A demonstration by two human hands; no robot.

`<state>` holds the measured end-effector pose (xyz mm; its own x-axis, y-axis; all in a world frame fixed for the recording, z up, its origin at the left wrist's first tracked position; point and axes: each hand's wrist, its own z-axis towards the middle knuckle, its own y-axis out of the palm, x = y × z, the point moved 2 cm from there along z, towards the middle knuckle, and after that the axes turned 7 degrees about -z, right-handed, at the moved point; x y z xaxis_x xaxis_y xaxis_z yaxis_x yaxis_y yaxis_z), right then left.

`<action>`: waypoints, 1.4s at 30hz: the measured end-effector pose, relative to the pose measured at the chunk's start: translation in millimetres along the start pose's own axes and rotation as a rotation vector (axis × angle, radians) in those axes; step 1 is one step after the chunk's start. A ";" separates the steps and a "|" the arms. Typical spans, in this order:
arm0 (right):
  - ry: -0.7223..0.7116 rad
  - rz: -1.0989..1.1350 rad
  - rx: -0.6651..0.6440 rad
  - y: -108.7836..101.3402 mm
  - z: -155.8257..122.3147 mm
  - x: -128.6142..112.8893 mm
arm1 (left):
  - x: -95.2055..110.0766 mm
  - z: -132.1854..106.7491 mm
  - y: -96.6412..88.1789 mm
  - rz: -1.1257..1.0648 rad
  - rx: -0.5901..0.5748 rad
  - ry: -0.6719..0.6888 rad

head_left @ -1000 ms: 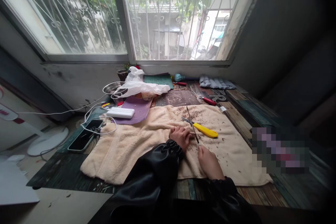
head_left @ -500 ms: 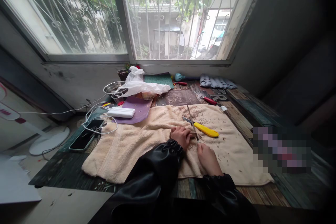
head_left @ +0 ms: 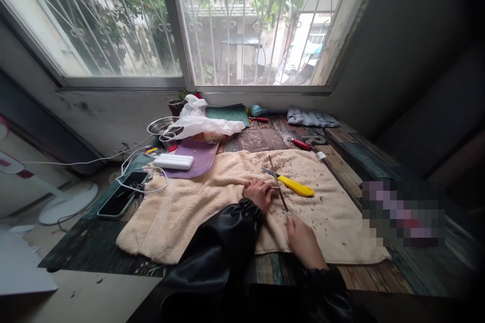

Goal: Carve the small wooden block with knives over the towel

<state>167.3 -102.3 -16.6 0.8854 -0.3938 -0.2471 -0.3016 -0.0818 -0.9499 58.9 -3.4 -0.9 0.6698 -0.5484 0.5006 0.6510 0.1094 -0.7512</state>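
Observation:
My left hand (head_left: 259, 195) is closed around a small piece of wood (head_left: 275, 188) and presses it on the beige towel (head_left: 182, 222). Only the end of the piece shows beyond my fingers. In my right hand (head_left: 303, 241) is the handle of a long, thin file (head_left: 282, 201), its dark blade slanting up and left against the wood's end. Just beyond the file lies a yellow utility knife (head_left: 295, 186), its blade toward the upper left. Brown shavings are scattered over the towel around both hands.
Behind the towel are a red-handled tool (head_left: 301, 144), a purple sheet (head_left: 197, 154) and a white plastic bag (head_left: 212, 125). A white power bank (head_left: 173, 161) with a cable and a phone (head_left: 124, 194) lie at the left. A grey padded bundle (head_left: 312, 117) sits by the wall.
My right hand has drawn the file slightly down and toward me, so more blade shows below the wood. My left hand keeps its place on the towel; the view has shifted slightly.

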 end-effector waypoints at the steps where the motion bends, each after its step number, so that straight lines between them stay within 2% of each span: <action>1: 0.004 -0.001 -0.004 -1.3 1.9 0.4 | -0.1 0.2 -0.2 0.003 0.002 0.000; 7: -0.037 0.074 -0.028 -11.3 10.7 0.2 | -1.8 0.9 -1.0 0.021 0.007 -0.001; 12: -0.051 0.150 -0.014 -3.5 2.5 1.4 | -1.2 -1.4 -0.3 -0.017 -0.008 0.012; 15: -0.051 0.163 0.000 -0.1 -0.5 2.9 | 0.1 -0.9 -6.0 -0.088 0.013 0.025; 16: -0.049 0.161 0.003 0.0 -0.8 3.4 | -0.7 0.4 -10.4 -0.133 0.045 0.028; 18: -0.043 0.152 -0.001 -0.9 -0.9 4.4 | -7.0 4.4 -23.1 -0.258 0.189 -0.003; 21: -0.037 0.149 0.002 -2.6 -1.3 6.2 | -28.1 11.3 -41.8 -0.541 0.447 -0.158; 24: -0.033 0.156 0.011 -2.8 -2.1 7.7 | -50.1 15.7 -46.5 -0.707 0.541 -0.362; 26: -0.029 0.164 0.011 -2.5 -2.7 8.2 | -56.2 16.3 -43.1 -0.722 0.523 -0.427; 27: -0.028 0.168 0.011 -2.4 -2.9 8.1 | -55.3 16.0 -40.6 -0.708 0.493 -0.398; 29: -0.030 0.168 0.010 -2.4 -3.1 7.8 | -46.4 13.7 -35.4 -0.624 0.421 -0.262; 31: -0.029 0.155 0.006 -2.5 -2.9 7.5 | -33.2 8.7 -29.6 -0.586 0.367 -0.183; 34: -0.030 0.139 0.003 -2.4 -2.6 7.7 | -7.0 1.8 -18.5 -0.273 0.128 0.139; 35: -0.030 0.136 0.007 -2.5 -2.6 7.8 | -1.1 -0.2 -14.2 -0.189 0.054 0.191; 38: -0.031 0.133 0.018 -2.9 -3.1 7.8 | 5.1 -2.5 -4.4 -0.042 -0.037 0.196; 42: -0.036 0.145 0.009 -3.8 -4.0 5.6 | -0.3 -0.9 1.1 0.037 -0.053 0.114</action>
<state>172.0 -107.8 -13.6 0.8450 -0.3680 -0.3881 -0.4240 -0.0185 -0.9055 59.1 -3.9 -2.3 0.6458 -0.6361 0.4222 0.6048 0.0888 -0.7914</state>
